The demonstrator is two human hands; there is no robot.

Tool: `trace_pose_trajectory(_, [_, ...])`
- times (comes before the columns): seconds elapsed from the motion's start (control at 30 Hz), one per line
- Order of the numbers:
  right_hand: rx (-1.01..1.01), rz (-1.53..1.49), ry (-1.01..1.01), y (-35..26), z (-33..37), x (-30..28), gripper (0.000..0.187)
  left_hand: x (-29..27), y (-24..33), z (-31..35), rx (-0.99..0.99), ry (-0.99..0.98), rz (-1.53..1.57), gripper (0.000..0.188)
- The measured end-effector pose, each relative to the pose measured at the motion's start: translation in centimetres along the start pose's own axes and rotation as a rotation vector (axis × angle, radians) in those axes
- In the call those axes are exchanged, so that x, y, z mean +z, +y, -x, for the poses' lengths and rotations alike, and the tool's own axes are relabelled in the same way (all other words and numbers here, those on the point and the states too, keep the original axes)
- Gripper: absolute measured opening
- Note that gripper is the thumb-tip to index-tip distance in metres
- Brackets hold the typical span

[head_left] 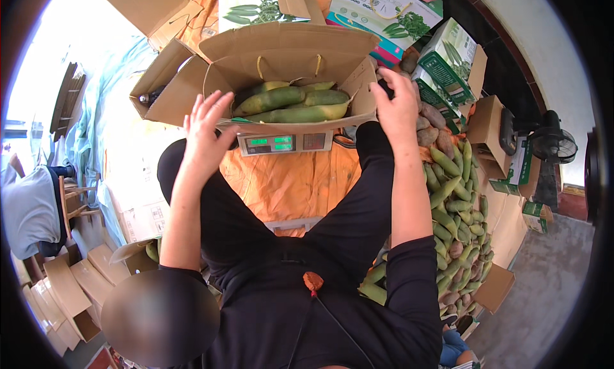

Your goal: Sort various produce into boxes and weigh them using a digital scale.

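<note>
We note green radishes already in the carton on the lit scale, flaps unclosed; left hand spread at the near-left corner, right hand loosely curved by the right edge, grip unclear.

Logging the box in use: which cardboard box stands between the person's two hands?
The open box holding long green vegetables, directly behind the lit scale display. Only it has the left hand at one side and the right hand at the other.
</note>
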State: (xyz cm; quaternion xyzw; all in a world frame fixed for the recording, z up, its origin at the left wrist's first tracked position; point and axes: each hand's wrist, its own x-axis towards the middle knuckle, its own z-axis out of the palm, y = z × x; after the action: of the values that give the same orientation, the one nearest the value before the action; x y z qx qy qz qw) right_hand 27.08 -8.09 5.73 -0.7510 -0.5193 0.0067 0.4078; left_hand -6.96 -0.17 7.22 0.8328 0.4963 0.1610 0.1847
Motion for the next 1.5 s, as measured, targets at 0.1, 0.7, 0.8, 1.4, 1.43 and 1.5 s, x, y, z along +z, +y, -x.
trace_pose_trajectory(0.1, [0.218,-0.181,0.004,4.4,0.6,0.6,0.03,-0.2,-4.0,-2.1,0.054,0.062,0.105,0.062])
trace_pose_trajectory(0.7, [0.847,-0.611,-0.327,7.5,-0.7,3.4,0.048,1.6,-9.7,-8.6,-0.638,-0.364,0.628,0.068])
trace_pose_trajectory(0.8, [0.863,-0.631,-0.316,7.5,-0.8,3.5,0.048,1.5,-8.4,-8.6,-0.645,-0.366,0.626,0.065])
trace_pose_trajectory(1.4, [0.778,-0.649,-0.405,6.9,-1.3,4.3,0.06,0.2,-3.7,-8.1,-0.667,-0.259,0.718,0.063])
trace_pose_trajectory(1.43, [0.756,-0.637,-0.392,6.7,-1.3,4.4,0.061,0.2,-3.6,-8.2,-0.675,-0.268,0.723,0.063])
trace_pose_trajectory(1.5, [0.73,-0.63,-0.379,6.2,-1.4,4.8,0.062,0.6,-4.4,-8.4,-0.683,-0.273,0.724,0.062])
